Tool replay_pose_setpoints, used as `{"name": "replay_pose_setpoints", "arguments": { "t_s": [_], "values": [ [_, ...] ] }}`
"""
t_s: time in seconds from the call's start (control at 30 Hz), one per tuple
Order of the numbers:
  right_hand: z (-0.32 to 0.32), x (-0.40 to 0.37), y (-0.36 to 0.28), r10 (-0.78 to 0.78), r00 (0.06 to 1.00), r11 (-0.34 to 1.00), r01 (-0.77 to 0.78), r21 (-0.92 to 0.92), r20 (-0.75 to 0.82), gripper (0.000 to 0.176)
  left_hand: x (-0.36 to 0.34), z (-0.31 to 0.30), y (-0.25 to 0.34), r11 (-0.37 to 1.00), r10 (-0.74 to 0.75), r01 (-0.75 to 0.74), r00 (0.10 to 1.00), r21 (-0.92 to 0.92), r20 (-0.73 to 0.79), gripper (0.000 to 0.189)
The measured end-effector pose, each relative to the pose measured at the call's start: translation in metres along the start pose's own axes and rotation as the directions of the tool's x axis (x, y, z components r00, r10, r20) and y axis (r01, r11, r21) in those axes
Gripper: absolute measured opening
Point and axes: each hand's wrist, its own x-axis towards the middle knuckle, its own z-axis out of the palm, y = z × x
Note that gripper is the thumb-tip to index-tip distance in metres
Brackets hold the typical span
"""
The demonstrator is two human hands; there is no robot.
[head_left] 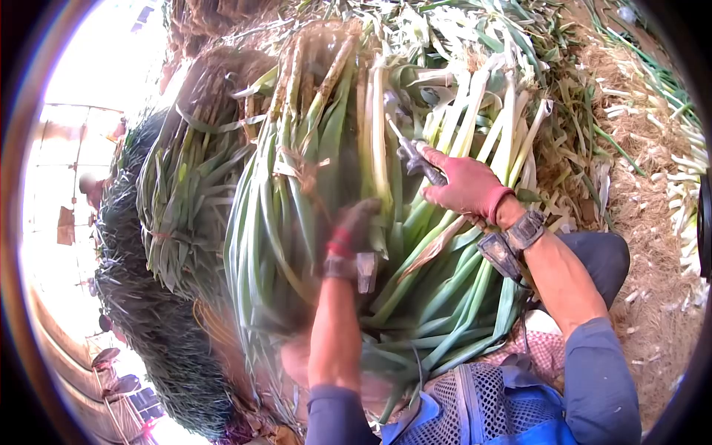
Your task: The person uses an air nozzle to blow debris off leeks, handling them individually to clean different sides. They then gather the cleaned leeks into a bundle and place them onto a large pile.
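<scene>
A large bundle of green onions point(326, 148) lies stalk-up across a worker's lap and leans against a tied neighbouring bundle point(193, 170) on its left. More cut greens are heaped behind it, at the far edge of the straw-strewn ground point(653, 222). The worker wears blue sleeves and a mesh vest point(482, 400) and works the bundle with both gloved hands.

The right hand point(467, 185), in a red glove, sits on the bundle's right flank among the pale stalks. Its grip is closed around the handle of a small metal blade point(411, 156), which points up and left into the leaves. The left hand point(354, 226), in a dark glove, is pressed to the middle of the bundle. It is blurred, so whether its grip is curled on the leaves or lying flat cannot be told. A strapped device point(512, 241) rides on the right wrist, and a similar one point(365, 268) sits on the left.

By the look of it, the step in hand is trimming or cleaning stalks on the bundle's right side while the other hand steadies the mass. The next move would seem to call for a firm hold on the leaves and a short, controlled stroke of the blade directed away from the steadying hand, which lies close by.
</scene>
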Motion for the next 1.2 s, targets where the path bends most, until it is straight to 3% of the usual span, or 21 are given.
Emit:
{"name": "replay_pose_setpoints", "arguments": {
  "t_s": [0.17, 0.23, 0.3, 0.37, 0.4, 0.5, 0.53, 0.57, 0.6, 0.67, 0.73, 0.77, 0.83, 0.87, 0.93, 0.97, 1.03, 1.07, 1.1, 1.17, 1.2],
  "values": [
    [-0.006, -0.029, 0.008, -0.019, 0.996, 1.0, 0.017, 0.022, 0.09, 0.087, 0.005, 0.004, -0.001, 0.994, -0.044, 0.051, 0.996, -0.101, 0.073, 0.017],
    [-0.014, -0.051, 0.006, -0.056, 0.965, 0.998, 0.045, 0.051, 0.255, 0.088, 0.01, 0.003, -0.006, 0.98, -0.072, 0.099, 0.985, -0.171, 0.158, 0.021],
    [0.0, -0.068, 0.03, -0.098, 0.962, 0.992, 0.074, 0.103, 0.256, 0.089, 0.019, -0.002, -0.009, 0.987, -0.039, 0.062, 0.987, -0.146, 0.156, 0.021],
    [0.012, -0.077, 0.048, -0.32, 0.946, 0.946, 0.315, 0.073, 0.059, 0.089, 0.025, -0.003, -0.012, 0.993, -0.004, 0.022, 0.988, -0.118, 0.154, 0.021],
    [-0.004, -0.085, 0.036, -0.148, 0.974, 0.982, 0.125, 0.139, 0.172, 0.089, 0.025, -0.002, -0.013, 0.988, -0.007, 0.032, 0.986, -0.153, 0.164, 0.022],
    [-0.015, -0.091, 0.033, -0.073, 0.969, 0.991, 0.044, 0.124, 0.234, 0.089, 0.02, -0.003, -0.009, 0.984, -0.005, 0.037, 0.984, -0.176, 0.179, 0.024],
    [-0.007, -0.091, 0.04, -0.076, 0.97, 0.99, 0.047, 0.132, 0.23, 0.089, 0.017, -0.003, -0.006, 0.985, -0.003, 0.035, 0.983, -0.168, 0.186, 0.025],
    [0.007, -0.089, 0.051, -0.212, 0.969, 0.969, 0.192, 0.156, 0.125, 0.089, 0.015, -0.003, -0.003, 0.987, -0.004, 0.034, 0.983, -0.16, 0.184, 0.025],
    [0.014, -0.088, 0.058, -0.341, 0.94, 0.928, 0.334, 0.164, 0.016, 0.088, 0.01, -0.001, 0.003, 0.99, -0.023, 0.044, 0.987, -0.132, 0.157, 0.024],
    [-0.002, -0.091, 0.048, -0.268, 0.961, 0.948, 0.25, 0.195, 0.07, 0.088, -0.006, 0.01, 0.021, 0.994, -0.041, 0.053, 0.991, -0.095, 0.127, 0.024],
    [-0.007, -0.093, 0.047, -0.191, 0.973, 0.961, 0.16, 0.226, 0.126, 0.088, -0.035, 0.033, 0.049, 0.97, 0.172, -0.171, 0.985, 0.171, 0.011, 0.02],
    [-0.006, -0.094, 0.051, -0.229, 0.97, 0.954, 0.207, 0.218, 0.082, 0.087, -0.051, 0.049, 0.065, 0.968, 0.194, -0.189, 0.981, 0.168, -0.014, 0.017],
    [-0.01, -0.096, 0.053, -0.264, 0.964, 0.943, 0.251, 0.217, 0.031, 0.087, -0.046, 0.051, 0.075, 0.852, 0.314, -0.278, 0.949, 0.444, -0.008, 0.017],
    [-0.017, -0.098, 0.052, -0.217, 0.975, 0.95, 0.201, 0.239, 0.042, 0.087, -0.044, 0.053, 0.079, 0.846, 0.313, -0.277, 0.95, 0.455, -0.004, 0.017],
    [-0.036, -0.104, 0.047, -0.155, 0.98, 0.938, 0.107, 0.329, 0.124, 0.088, -0.038, 0.054, 0.081, 0.647, 0.4, -0.272, 0.916, 0.712, -0.014, 0.018],
    [-0.034, -0.108, 0.045, -0.158, 0.98, 0.932, 0.107, 0.346, 0.124, 0.088, -0.034, 0.045, 0.075, 0.638, 0.395, -0.263, 0.918, 0.724, -0.015, 0.018],
    [-0.04, -0.107, 0.047, -0.17, 0.973, 0.959, 0.126, 0.254, 0.158, 0.088, -0.032, 0.055, 0.085, 0.482, 0.504, -0.345, 0.861, 0.806, 0.067, 0.017],
    [-0.041, -0.109, 0.05, -0.138, 0.978, 0.966, 0.099, 0.237, 0.155, 0.088, -0.057, 0.072, 0.087, 0.775, 0.457, -0.401, 0.89, 0.489, 0.005, 0.015],
    [-0.034, -0.109, 0.057, -0.165, 0.979, 0.957, 0.13, 0.259, 0.118, 0.088, -0.054, 0.061, 0.09, 0.823, 0.41, -0.399, 0.91, 0.404, 0.061, 0.015],
    [-0.034, -0.109, 0.057, -0.173, 0.977, 0.952, 0.133, 0.275, 0.128, 0.087, -0.065, 0.074, 0.107, 0.763, 0.313, -0.178, 0.943, 0.621, -0.114, 0.015],
    [-0.038, -0.107, 0.055, -0.189, 0.976, 0.951, 0.155, 0.268, 0.106, 0.087, -0.045, 0.061, 0.098, 0.643, 0.403, -0.231, 0.913, 0.73, -0.065, 0.016]
  ]
}}
